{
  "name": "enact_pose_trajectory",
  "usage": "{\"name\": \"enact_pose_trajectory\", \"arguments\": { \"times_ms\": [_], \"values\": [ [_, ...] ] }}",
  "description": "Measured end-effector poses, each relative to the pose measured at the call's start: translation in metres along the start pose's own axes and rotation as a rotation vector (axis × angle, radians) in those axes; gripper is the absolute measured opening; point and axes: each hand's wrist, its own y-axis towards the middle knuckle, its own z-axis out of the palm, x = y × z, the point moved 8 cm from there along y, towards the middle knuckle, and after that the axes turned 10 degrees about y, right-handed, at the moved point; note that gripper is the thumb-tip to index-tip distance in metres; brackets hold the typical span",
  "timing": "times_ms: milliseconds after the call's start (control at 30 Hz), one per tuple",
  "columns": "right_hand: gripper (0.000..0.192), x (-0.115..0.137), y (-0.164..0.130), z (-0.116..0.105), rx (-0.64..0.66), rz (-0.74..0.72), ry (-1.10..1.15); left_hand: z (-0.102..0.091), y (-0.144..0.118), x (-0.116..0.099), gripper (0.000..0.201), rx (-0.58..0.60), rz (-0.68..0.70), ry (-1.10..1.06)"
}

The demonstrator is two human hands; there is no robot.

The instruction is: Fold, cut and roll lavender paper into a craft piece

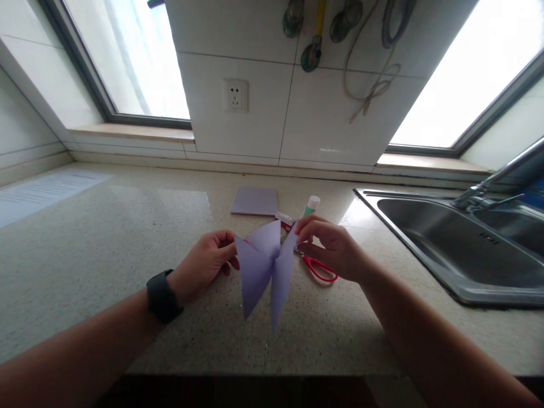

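The left hand (207,262) pinches the left upper corner of a folded lilac paper (264,266) between thumb and fingertips, closed on it, and a black watch (162,296) sits on that wrist. The right hand (329,246) grips the paper's right upper corner the same way, fingers curled and shut on the edge. The paper is held up just above the tabletop (106,249), between the two hands, creased so that two pointed flaps hang down toward the person and smaller flaps rise at the top, all meeting at a pinched middle. Just right of the paper, partly under the right hand, lie red-handled scissors (321,270) flat on the tabletop. Just behind the paper a small red and white item (285,219) shows, too hidden to identify, and beside it stands a glue stick (311,205) with a white cap. Behind the paper and slightly left lies a stack of lilac sheets (254,201), flat and well apart from the hands. Far to the paper's right a steel sink (467,249) is set into the tabletop, with a tap (493,180) over it. On the tiled wall behind the paper is a white socket (236,95), with windows on either side.
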Motion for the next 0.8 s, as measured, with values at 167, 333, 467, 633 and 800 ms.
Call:
{"name": "enact_pose_trajectory", "arguments": {
  "times_ms": [167,333,467,633,800],
  "values": [
    [0.004,-0.005,-0.008,0.005,0.139,0.027,-0.025,-0.003,0.000,-0.006,0.036,0.006,-0.014,0.199],
    [0.006,-0.008,-0.017,0.015,0.326,0.048,-0.226,-0.012,0.005,-0.018,0.039,-0.007,0.141,0.584],
    [0.006,-0.007,-0.022,0.029,0.427,0.067,-0.392,-0.015,0.006,-0.019,0.038,-0.009,0.198,0.762],
    [0.040,0.006,-0.025,0.048,0.514,0.088,-0.437,-0.014,0.006,-0.020,0.032,-0.049,0.274,0.862],
    [0.059,0.020,-0.024,0.068,0.635,0.088,-0.318,-0.015,0.008,-0.023,0.027,-0.095,0.357,0.921]
  ]
}}
